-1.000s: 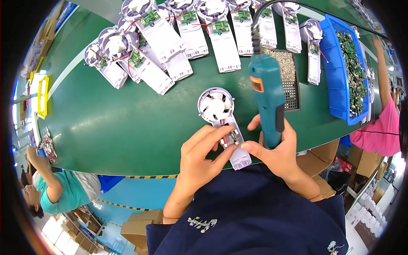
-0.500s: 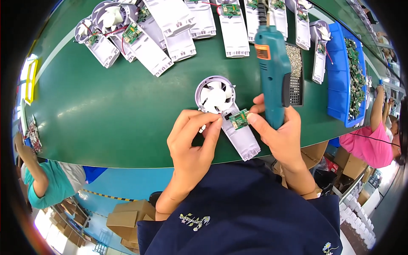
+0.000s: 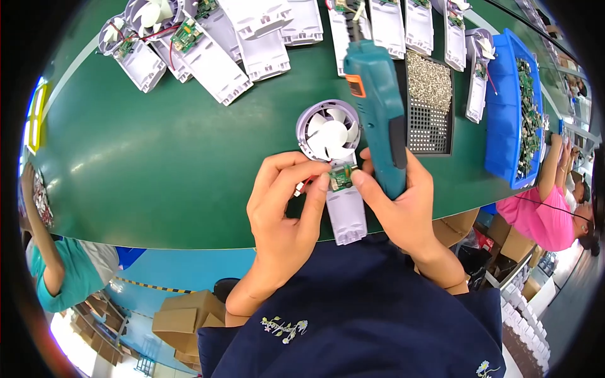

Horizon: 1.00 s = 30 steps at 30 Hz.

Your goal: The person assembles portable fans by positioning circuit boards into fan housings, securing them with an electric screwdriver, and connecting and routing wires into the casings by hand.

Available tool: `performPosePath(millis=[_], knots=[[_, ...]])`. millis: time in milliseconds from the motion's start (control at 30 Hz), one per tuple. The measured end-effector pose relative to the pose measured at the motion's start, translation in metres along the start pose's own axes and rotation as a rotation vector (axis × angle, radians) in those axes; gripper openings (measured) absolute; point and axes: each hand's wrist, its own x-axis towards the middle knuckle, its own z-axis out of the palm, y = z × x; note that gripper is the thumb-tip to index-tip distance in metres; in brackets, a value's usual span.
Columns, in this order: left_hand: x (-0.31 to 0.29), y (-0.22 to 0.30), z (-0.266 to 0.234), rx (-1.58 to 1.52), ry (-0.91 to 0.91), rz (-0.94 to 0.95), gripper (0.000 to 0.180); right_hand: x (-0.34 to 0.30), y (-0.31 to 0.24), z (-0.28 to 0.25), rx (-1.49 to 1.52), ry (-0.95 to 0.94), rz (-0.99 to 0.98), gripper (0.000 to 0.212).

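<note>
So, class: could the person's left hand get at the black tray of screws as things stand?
Probably not easily: the left hand pins the small green circuit board, and the right hand with the teal electric screwdriver stands before the screw tray.

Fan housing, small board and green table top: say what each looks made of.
Fan housing: likely moulded plastic, pale lilac-white, smooth matte. Small board: seemingly a green circuit board with tiny parts on it. Table top: green mat or coating, slightly glossy, judging by soft light streaks.

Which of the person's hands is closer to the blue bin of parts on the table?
The right hand. It holds a teal power screwdriver just left of the blue bin, with a black screw tray between them. The left hand is farther off, beyond the small fan.
</note>
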Motion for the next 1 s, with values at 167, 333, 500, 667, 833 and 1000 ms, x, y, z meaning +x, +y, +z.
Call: performPosePath(millis=[167, 333, 500, 667, 833, 1000], knots=[[0.002, 0.003, 0.0, -0.063, -0.018, -0.069, 0.018, 0.0, 0.003, 0.002, -0.004, 0.014, -0.011, 0.023], [0.003, 0.007, 0.0, -0.054, -0.025, -0.106, 0.016, 0.002, 0.007, 0.004, 0.048, 0.015, -0.036, 0.026], [0.003, 0.012, 0.004, -0.076, 0.008, -0.161, 0.016, 0.004, 0.008, 0.002, 0.031, 0.001, -0.048, 0.028], [-0.002, 0.009, 0.01, -0.055, 0.084, -0.128, 0.016, 0.004, 0.007, 0.002, 0.052, -0.019, 0.005, 0.028], [-0.001, 0.011, 0.01, -0.024, 0.076, -0.125, 0.017, 0.007, 0.001, 0.004, 0.037, -0.004, 0.026, 0.028], [-0.005, 0.007, 0.007, -0.033, 0.033, -0.16, 0.021, 0.009, 0.007, 0.006, -0.018, 0.01, 0.013, 0.027]])
